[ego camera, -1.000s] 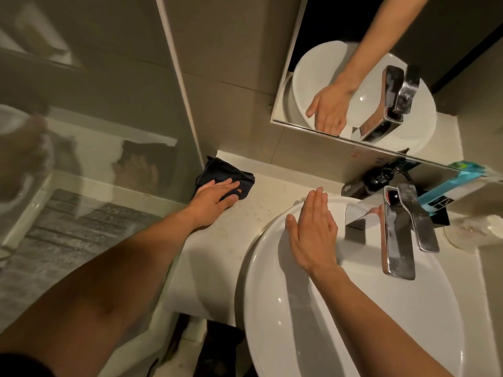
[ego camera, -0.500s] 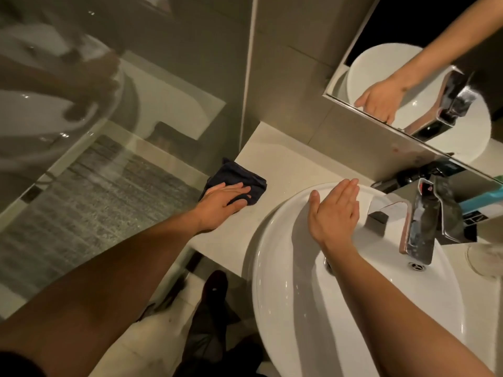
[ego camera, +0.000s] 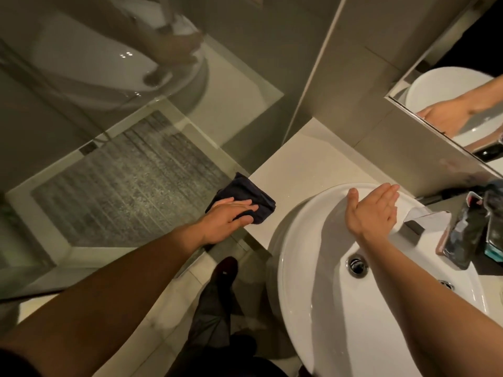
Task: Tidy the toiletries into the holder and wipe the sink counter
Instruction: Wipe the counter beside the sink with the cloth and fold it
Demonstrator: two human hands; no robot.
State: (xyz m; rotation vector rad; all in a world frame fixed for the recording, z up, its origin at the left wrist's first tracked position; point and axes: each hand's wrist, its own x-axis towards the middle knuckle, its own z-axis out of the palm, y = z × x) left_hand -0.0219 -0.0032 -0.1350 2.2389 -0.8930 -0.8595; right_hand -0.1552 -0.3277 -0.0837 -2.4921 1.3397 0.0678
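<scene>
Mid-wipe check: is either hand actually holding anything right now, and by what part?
Nothing is gripped. The left hand presses flat on the near part of the dark cloth at the counter's left edge. The right hand rests open on the basin rim.

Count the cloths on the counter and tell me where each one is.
1. A dark cloth lies at the counter's left edge by the glass partition, flat under the left hand. The counter's right end, beyond the faucet, is cut off, so more may be hidden.

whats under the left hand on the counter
A folded dark cloth, pressed flat by the left hand at the counter edge. The cloth hides the counter surface beneath it.
</scene>
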